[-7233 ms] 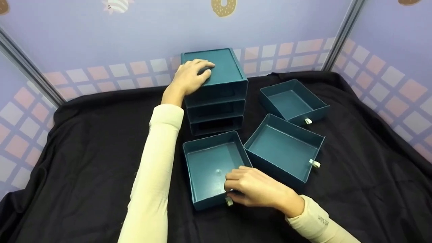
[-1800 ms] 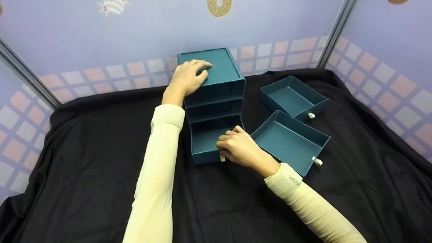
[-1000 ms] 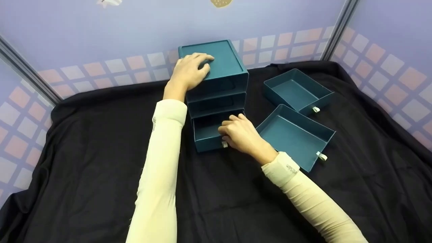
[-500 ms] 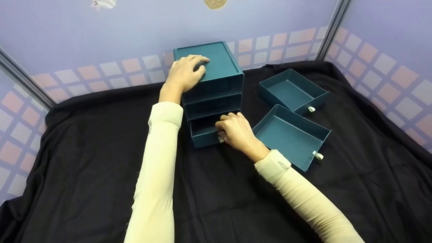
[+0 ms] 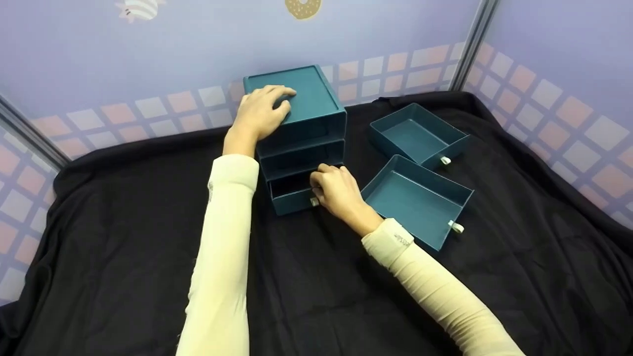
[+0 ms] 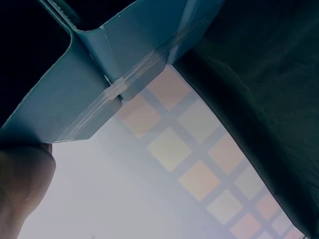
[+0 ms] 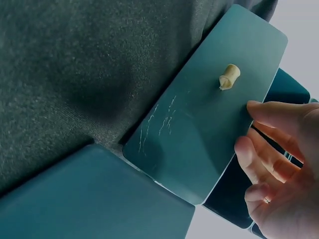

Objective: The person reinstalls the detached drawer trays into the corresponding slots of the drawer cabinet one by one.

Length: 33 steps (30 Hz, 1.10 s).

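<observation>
My left hand point(image 5: 262, 111) rests flat over the front left of the top of a dark teal drawer cabinet point(image 5: 316, 91). In the left wrist view, only part of a digit point(image 6: 25, 179) shows against the cabinet side point(image 6: 134, 47). My right hand point(image 5: 339, 190) grips the upper edge of a drawer point(image 5: 294, 201), which sits partly inside the lowest slot, its front sticking out. The right wrist view shows the thumb point(image 7: 274, 113) at that edge, with other fingers curled over it. A pale loop tab point(image 7: 230, 77) stands on the drawer front.
Two loose teal drawers point(image 5: 415, 131), point(image 5: 418, 202) lie right of the cabinet, each with a pale tab. The two upper slots point(image 5: 309, 160) have no drawers. Black cloth point(image 5: 148, 237) covers the table; patterned walls point(image 5: 212, 44) stand behind and beside it.
The drawer, lying on the cloth before the cabinet 7.2 s ago, now sits mostly in the lowest slot. My right hand has moved forward with it; my left hand has stayed on top.
</observation>
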Motion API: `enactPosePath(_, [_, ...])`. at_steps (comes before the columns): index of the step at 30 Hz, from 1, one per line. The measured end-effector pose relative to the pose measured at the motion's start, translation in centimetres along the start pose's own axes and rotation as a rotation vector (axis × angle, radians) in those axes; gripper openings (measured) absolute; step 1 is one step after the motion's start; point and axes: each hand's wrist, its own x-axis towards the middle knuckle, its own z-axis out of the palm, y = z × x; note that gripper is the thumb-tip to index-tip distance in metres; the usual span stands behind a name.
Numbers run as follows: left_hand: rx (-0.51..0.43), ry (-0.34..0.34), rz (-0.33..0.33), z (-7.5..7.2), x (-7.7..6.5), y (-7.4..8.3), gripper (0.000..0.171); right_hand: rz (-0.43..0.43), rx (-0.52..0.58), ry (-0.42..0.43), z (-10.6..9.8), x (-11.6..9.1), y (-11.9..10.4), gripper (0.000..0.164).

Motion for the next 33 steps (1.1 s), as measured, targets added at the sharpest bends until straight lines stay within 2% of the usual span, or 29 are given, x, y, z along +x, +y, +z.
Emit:
enactPosePath(5, [-0.008, -0.002, 0.013, -0.1, 0.0, 0.0, 0.049, 0.004, 0.006, 0.007, -0.3, -0.3, -0.8, 0.011])
enactPosePath(12, [-0.008, -0.003, 0.017, 0.0, -0.1, 0.0, 0.049, -0.093, -0.010, -0.084, 0.0, -0.7, -2.6, 0.010])
enactPosePath(17, [-0.014, -0.006, 0.021, 0.3, -0.1, -0.1, 0.049, -0.085, -0.037, -0.114, 0.2, -1.0, -2.9, 0.014])
enactPosePath(24, [-0.011, -0.001, 0.023, 0.0, -0.3, -0.5, 0.049, -0.066, -0.044, -0.137, 0.3, -0.9, -2.8, 0.015])
enactPosePath(33, [-0.022, 0.013, 0.031, 0.0, 0.0, -0.2, 0.049, -0.051, -0.034, -0.122, 0.2, -0.9, -2.3, 0.015])
